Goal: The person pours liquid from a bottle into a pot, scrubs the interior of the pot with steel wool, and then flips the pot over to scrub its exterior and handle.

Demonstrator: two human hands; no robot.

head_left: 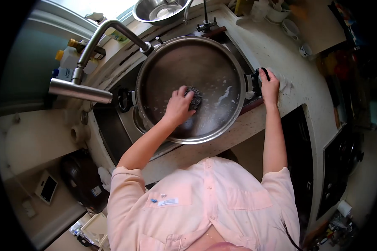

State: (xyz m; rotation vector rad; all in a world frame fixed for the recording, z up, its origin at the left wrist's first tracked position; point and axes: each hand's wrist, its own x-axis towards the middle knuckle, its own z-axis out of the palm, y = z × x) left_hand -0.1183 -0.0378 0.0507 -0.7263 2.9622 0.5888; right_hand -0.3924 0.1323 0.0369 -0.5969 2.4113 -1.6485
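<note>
A large round metal pan (213, 58) with two black side handles rests over the sink, wet inside and flecked with white suds. My left hand (179, 106) is inside it, fingers closed on a dark steel wool scrubber (194, 98) pressed against the pan's bottom. My right hand (269, 86) grips the pan's right handle (254, 83), with the thumb and fingers wrapped round it. The opposite handle (124, 99) sticks out at the left, untouched.
A metal faucet (118, 27) arches over the pan's left side. Bottles (69, 57) stand behind it. A steel bowl (161, 12) sits at the back by the window. On the right counter (255, 46) are cups (290, 28) and a crumpled pale cloth or wrap (285, 85).
</note>
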